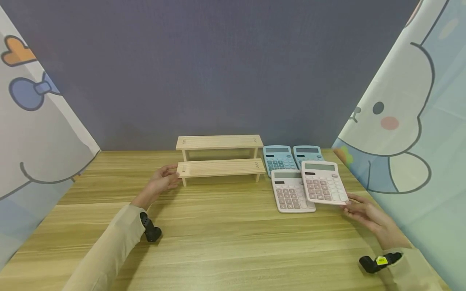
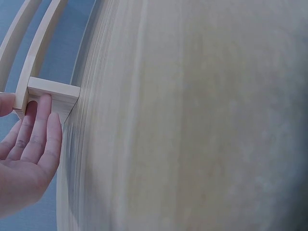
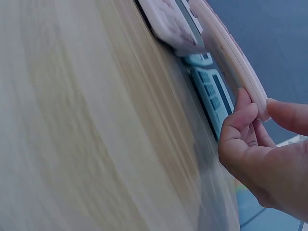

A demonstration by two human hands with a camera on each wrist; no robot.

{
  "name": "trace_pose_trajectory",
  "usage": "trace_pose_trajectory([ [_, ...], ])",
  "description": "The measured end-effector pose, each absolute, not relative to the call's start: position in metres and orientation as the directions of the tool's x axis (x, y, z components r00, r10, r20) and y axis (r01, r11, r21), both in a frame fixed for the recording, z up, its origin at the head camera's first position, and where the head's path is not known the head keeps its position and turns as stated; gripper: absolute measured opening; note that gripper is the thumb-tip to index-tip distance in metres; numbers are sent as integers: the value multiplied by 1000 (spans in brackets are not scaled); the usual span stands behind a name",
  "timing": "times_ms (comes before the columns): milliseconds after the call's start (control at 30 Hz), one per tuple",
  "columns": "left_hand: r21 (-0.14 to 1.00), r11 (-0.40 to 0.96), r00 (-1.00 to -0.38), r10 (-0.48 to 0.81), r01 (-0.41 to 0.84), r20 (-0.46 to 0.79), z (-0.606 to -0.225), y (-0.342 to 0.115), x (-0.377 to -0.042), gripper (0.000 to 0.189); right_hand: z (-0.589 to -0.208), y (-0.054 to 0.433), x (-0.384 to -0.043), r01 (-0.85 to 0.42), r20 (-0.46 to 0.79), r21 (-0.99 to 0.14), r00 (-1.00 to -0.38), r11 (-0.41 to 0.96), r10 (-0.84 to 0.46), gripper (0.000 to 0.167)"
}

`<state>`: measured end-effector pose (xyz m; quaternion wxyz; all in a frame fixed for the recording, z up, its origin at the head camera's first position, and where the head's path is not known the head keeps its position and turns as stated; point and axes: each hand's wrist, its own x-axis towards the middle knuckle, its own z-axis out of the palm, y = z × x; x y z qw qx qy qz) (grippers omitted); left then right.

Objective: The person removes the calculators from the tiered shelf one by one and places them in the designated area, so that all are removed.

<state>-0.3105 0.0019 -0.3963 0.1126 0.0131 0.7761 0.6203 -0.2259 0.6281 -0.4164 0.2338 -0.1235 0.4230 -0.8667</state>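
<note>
My right hand (image 1: 369, 216) pinches a pale pink calculator (image 1: 322, 182) by its lower right corner. In the right wrist view that calculator (image 3: 236, 57) is raised off the table, thumb on one face and fingers on the other. A second pink calculator (image 1: 285, 192) lies on the table, partly overlapped by it. My left hand (image 1: 162, 182) grips the left end of the lower board of a two-tier wooden shelf (image 1: 218, 167). In the left wrist view the thumb lies over the board (image 2: 31, 67) and the fingers reach beneath, beside the leg.
Two blue calculators, one (image 1: 278, 155) next to the shelf and one (image 1: 307, 152) farther right, lie at the back of the wood-grain table (image 1: 225, 242). A dark panel (image 1: 218, 72) rises behind. Cartoon-printed cloths flank both sides, the right one (image 1: 404, 161) close to my right hand.
</note>
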Motion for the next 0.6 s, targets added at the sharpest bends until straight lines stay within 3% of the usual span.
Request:
trace_pose_trajectory([
  [167,966,231,-975,162,-114,-154,-397,2,-310,54,-421,638,-229,319,50,-769,-833,-553,-551,48],
  [600,967,232,-976,160,-109,-149,-395,3,-308,54,-419,658,-232,322,17,-793,-837,-517,-548,47],
])
